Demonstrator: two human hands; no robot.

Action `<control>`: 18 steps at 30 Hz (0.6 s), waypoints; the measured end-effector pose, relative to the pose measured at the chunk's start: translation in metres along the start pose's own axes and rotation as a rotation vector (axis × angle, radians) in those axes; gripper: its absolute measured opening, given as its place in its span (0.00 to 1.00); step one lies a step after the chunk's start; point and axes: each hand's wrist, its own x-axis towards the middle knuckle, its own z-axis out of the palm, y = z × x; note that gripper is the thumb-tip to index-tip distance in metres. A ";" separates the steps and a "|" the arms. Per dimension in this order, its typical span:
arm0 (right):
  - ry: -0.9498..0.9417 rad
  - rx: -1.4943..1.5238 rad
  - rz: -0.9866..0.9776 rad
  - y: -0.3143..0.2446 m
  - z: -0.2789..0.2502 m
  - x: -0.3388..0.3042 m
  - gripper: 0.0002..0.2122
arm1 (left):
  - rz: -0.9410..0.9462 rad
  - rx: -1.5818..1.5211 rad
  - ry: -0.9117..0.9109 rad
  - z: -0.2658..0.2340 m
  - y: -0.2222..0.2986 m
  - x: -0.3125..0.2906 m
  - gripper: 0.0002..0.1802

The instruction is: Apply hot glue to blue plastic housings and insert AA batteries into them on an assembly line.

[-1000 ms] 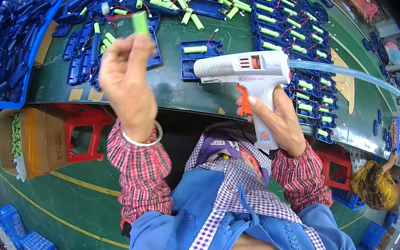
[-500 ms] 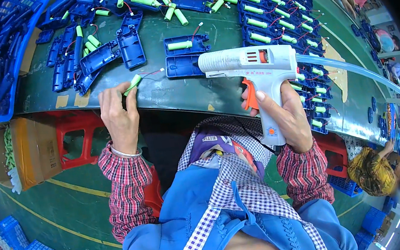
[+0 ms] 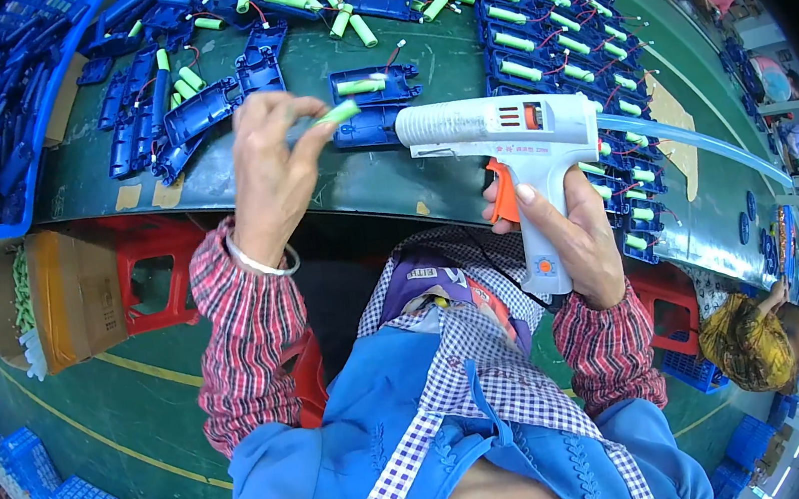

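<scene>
Left hand (image 3: 270, 171), one: you are pinching one green cell (image 3: 338, 113), long axis rising rightward. Blue shells (image 3: 368, 128), two: lying near its tip. Glue gun (image 3: 504, 125), one: pointing left, long axis nearly level; your right hand (image 3: 575, 241) is gripping it.

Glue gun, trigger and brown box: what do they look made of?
The glue gun looks like hard plastic, pale and glossy, with moulded ribs; the trigger, evenly orange, seems smooth plastic. The brown box is probably cardboard, matte with flat walls.

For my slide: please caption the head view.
Left hand holds a green battery, right hand a white glue gun, at a green table.
</scene>
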 end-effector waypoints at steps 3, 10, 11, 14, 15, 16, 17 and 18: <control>0.016 0.039 -0.008 0.000 0.002 -0.002 0.14 | 0.074 -0.039 -0.116 0.015 0.003 0.019 0.09; 0.036 0.036 0.005 0.000 0.001 -0.008 0.15 | 0.017 0.040 -0.332 0.032 -0.004 0.028 0.10; 0.031 0.037 0.000 0.000 0.001 -0.008 0.15 | 0.013 0.040 -0.332 0.033 -0.005 0.027 0.10; 0.040 0.044 0.007 -0.002 0.003 -0.007 0.15 | 0.018 0.040 -0.344 0.036 -0.006 0.026 0.10; 0.043 0.052 -0.003 -0.003 0.004 -0.006 0.15 | 0.015 0.037 -0.344 0.036 -0.006 0.026 0.10; 0.047 0.060 -0.011 -0.004 0.005 -0.005 0.15 | 0.013 0.033 -0.345 0.036 -0.006 0.026 0.10; 0.050 0.059 -0.010 -0.004 0.005 -0.004 0.15 | 0.013 0.031 -0.347 0.036 -0.006 0.026 0.10; 0.049 0.042 -0.017 -0.004 0.006 -0.002 0.15 | 0.019 0.027 -0.348 0.036 -0.006 0.026 0.10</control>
